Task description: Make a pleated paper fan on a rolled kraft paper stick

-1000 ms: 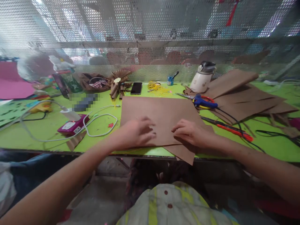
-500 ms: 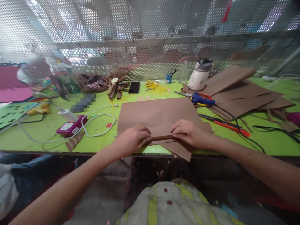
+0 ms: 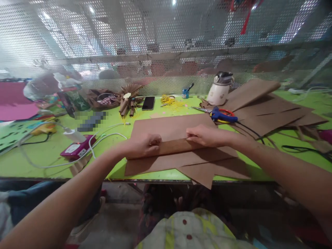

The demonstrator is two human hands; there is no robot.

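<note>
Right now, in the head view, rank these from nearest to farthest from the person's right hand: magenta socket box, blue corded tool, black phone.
From the right hand:
1. Blue corded tool: just ahead, slightly right.
2. Black phone: ahead and left, toward the table's back.
3. Magenta socket box: farthest left, beyond the left hand.

We see a bright green table (image 3: 12, 160) spanning the frame, its near edge dark. Brown paper sheets (image 3: 192, 157) lie on it at centre, one pointed corner jutting past that edge. On the left we find a purple power box (image 3: 77, 148) and a white cable (image 3: 85, 160). Along the upper middle we see a black phone (image 3: 148, 103), tangled yellow string (image 3: 169, 100) and a blue jar (image 3: 185, 93). At right of centre stands a pale flask (image 3: 218, 91), and a pile of brown paper (image 3: 272, 116) fills the right.
</note>
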